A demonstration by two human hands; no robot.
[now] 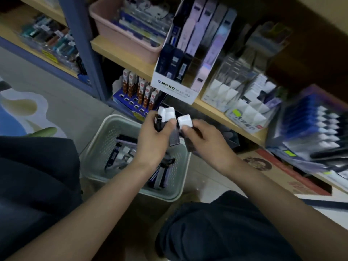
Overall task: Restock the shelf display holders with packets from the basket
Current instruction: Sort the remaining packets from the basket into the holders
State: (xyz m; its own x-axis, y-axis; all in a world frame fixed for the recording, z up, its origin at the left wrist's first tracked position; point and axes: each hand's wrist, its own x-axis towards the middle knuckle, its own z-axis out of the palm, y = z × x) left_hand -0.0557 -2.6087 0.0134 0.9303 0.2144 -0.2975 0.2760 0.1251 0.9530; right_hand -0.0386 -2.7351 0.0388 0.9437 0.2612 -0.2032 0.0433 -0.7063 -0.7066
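Two hands above the basket [180, 191]: left hand [154, 136] grips several packets [166, 113]; right hand [205, 140] pinches one packet [185, 120].

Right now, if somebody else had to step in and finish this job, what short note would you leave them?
Left hand: grips a small bunch of packets, white ends up.
Right hand: pinches a single packet, close beside the bunch.
Both hands are above the basket, which stands on the floor below the shelf and has loose packets in it.
The MONO display holder on the shelf already has packets standing in it; how many were just added cannot be told.
Left to do: slot the packets in hand into a holder, then work through the basket.
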